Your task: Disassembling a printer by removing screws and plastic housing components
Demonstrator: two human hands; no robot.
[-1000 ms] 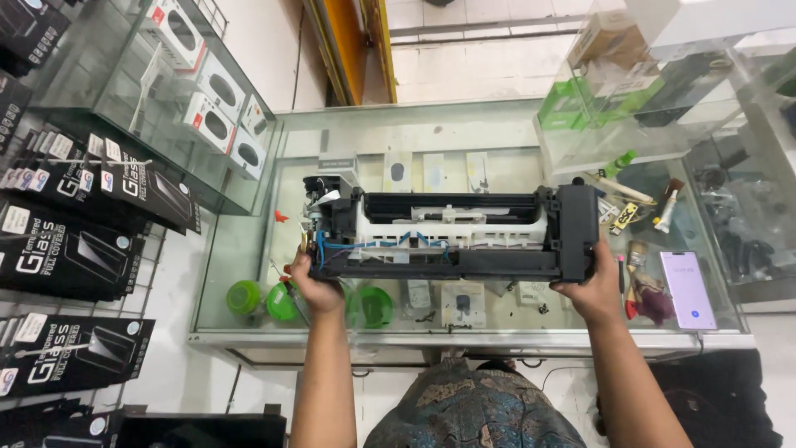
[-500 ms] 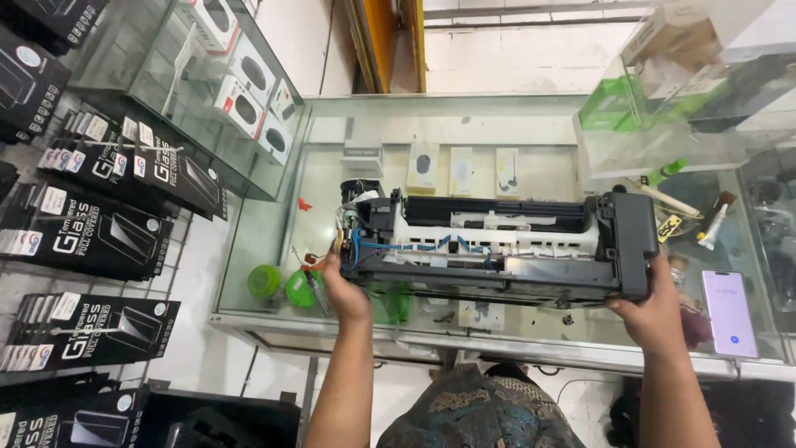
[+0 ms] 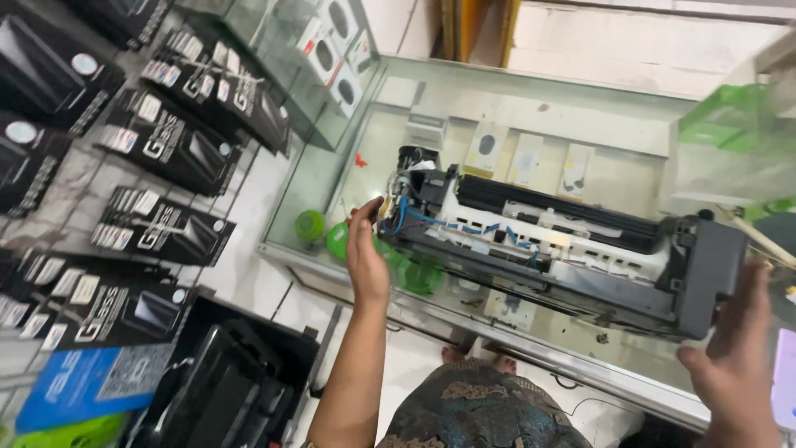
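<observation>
Head view: both hands (image 3: 367, 259) (image 3: 734, 362) grip long black plastic printer chassis (image 3: 555, 249) ends.

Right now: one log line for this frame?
left hand: holds printer end | right hand: holds other end | printer: over glass counter, tilted

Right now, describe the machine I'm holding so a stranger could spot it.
Find the glass counter. Above it, between the left hand and right hand, is an opened printer: a long black frame with white inner parts. Blue wires at its left end set it apart from the small boxes under the glass.
</observation>
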